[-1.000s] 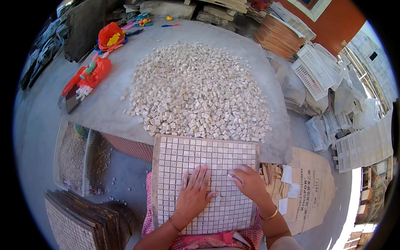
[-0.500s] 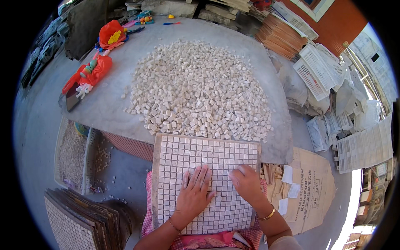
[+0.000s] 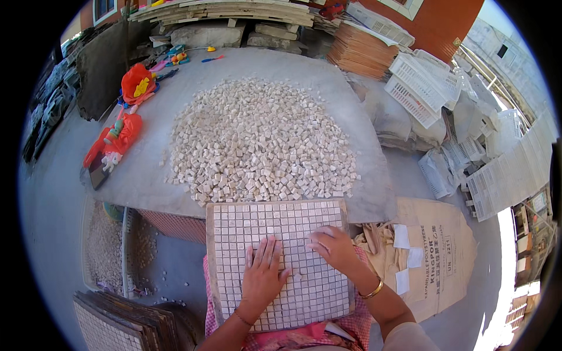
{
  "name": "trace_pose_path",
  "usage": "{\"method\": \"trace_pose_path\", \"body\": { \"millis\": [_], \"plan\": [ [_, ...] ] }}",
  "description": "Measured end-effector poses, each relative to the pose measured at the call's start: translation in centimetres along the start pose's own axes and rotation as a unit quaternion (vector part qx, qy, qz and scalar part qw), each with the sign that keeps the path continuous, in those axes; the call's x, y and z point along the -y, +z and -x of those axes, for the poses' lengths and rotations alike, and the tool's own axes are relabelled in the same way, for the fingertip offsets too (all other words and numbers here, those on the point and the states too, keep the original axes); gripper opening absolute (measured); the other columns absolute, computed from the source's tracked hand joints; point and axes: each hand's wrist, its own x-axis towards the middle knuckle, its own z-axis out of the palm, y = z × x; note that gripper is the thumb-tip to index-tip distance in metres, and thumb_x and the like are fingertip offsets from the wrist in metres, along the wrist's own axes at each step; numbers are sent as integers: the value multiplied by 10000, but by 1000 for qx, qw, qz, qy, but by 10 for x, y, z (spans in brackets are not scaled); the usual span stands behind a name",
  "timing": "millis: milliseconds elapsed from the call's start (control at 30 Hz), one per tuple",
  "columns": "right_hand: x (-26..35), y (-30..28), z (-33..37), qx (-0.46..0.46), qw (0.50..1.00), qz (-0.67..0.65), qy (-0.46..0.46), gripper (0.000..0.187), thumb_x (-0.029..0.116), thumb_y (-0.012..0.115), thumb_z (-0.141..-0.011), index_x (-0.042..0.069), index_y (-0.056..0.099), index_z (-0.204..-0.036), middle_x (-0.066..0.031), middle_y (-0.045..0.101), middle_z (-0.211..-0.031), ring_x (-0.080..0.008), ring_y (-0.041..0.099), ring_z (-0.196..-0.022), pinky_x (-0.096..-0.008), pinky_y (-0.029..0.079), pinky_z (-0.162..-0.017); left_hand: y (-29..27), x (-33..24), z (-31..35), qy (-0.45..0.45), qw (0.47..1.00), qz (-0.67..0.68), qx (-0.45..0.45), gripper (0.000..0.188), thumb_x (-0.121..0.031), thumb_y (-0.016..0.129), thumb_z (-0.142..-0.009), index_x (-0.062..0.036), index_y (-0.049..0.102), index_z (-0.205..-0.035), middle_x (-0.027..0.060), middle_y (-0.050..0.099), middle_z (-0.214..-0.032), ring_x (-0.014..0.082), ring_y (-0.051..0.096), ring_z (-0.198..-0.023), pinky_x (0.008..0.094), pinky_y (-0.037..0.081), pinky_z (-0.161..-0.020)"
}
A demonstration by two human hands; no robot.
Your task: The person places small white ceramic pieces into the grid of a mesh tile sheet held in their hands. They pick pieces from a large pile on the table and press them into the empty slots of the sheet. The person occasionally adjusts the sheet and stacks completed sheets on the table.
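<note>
A framed board of small pale stone tiles [image 3: 234, 234], set in a grid with narrow gaps, rests on my lap against the stone table's near edge. My left hand [image 3: 262, 278] lies flat on its middle, fingers stretched out over the tiles. To the right, my right hand [image 3: 333, 248] bends its fingers down onto the grid; they are drawn together, and whatever is under the tips is hidden. One loose tile [image 3: 297, 277] sits on top of the grid beside my left thumb. Beyond the board spreads a large heap of loose stone tiles [image 3: 263, 140].
The grey stone table [image 3: 369, 175] carries red plastic bags [image 3: 126, 134] and toys at left. A white crate of chips [image 3: 126, 251] and stacked tile boards [image 3: 111, 322] stand at lower left. Right are a flattened paper sack [image 3: 439, 263] and white plastic baskets [image 3: 415, 88].
The view has tilted up and shifted, so the board appears lower and further left. My right fingers have uncurled somewhat and reach over the tiles; my left hand stays flat.
</note>
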Motion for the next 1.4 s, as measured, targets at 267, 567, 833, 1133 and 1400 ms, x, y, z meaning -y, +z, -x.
{"method": "trace_pose_path", "body": {
  "millis": [267,567,833,1133,1400],
  "plan": [
    [12,-32,73,-91,969,-79,216,152,52,648,-812,11,645,-959,-122,645,-796,-248,618,-698,-314,478,-638,2,-26,-6,36,998,-25,51,774,-326,688,-791,-37,340,-1419,129,317,-1499,288,258,-1406,548,157,-1134],
    [8,-38,145,-175,934,-119,287,86,45,626,-818,7,647,-892,-144,652,-813,-299,637,-741,-338,497,-673,31,-45,-22,76,993,-51,78,774,-317,689,-791,-13,339,-1411,159,333,-1486,311,282,-1391,540,147,-1139],
    [11,-31,152,-163,949,-108,247,101,83,637,-824,29,646,-910,-141,647,-849,-317,638,-769,-364,507,-685,22,-60,-23,64,988,-111,89,748,-343,676,-804,-8,362,-1394,158,355,-1475,301,293,-1387,531,179,-1131],
    [16,-31,136,-168,948,-113,247,107,91,628,-829,39,645,-921,-138,645,-863,-317,632,-774,-388,508,-682,29,-48,-28,81,994,-57,52,692,-272,689,-796,2,401,-1362,173,380,-1453,319,317,-1372,528,193,-1127],
    [1,-11,58,-57,989,11,137,155,94,568,-817,40,620,-952,-130,592,-914,-315,606,-877,-410,504,-732,5,-58,-15,49,996,-4,72,770,-232,669,-812,-5,280,-1436,216,304,-1482,371,236,-1399,535,136,-1136]
  ]
}}
